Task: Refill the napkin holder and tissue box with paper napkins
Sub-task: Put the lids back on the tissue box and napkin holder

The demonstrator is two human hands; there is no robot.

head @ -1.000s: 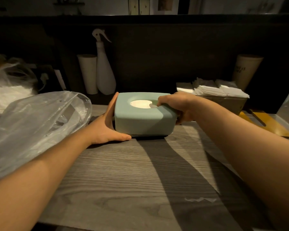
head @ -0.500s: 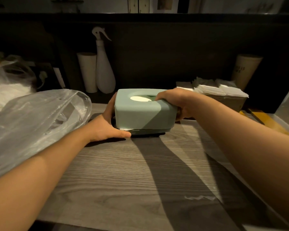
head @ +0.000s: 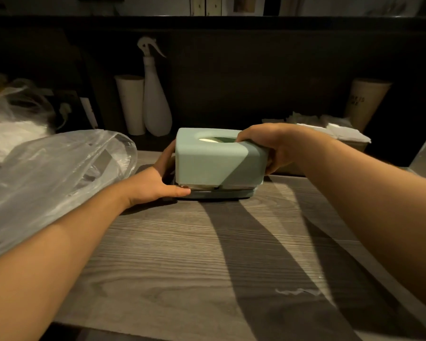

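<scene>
Gripping the right end of the green tissue box cover (head: 217,159), my right hand (head: 268,146) has its fingers curled over the top edge by the oval opening and the thumb down the end wall, with the forearm stretched forward from the lower right. My left hand (head: 158,183) sits at the box's opposite end, thumb laid flat along the base tray (head: 219,193) at its front left corner, fingers wrapped behind the left wall, where I cannot see their tips. Between my hands the cover sits raised off the tray, a thin gap showing pale paper napkins (head: 199,187) stacked inside. Everything rests on a grey wood-grain tabletop (head: 182,254), dimly lit and crossed by my arms' long shadows. Left of my left forearm, just beside it, lies a crumpled clear plastic bag (head: 54,178). Beyond my left hand, against the dark back wall, stand a white spray bottle (head: 155,102) and a white cup stack (head: 130,104). Behind my right hand a napkin holder (head: 330,129) carries loose white napkins. Toward me the tabletop runs bare to its near edge, with only a small paper scrap (head: 298,291) under my right forearm.
</scene>
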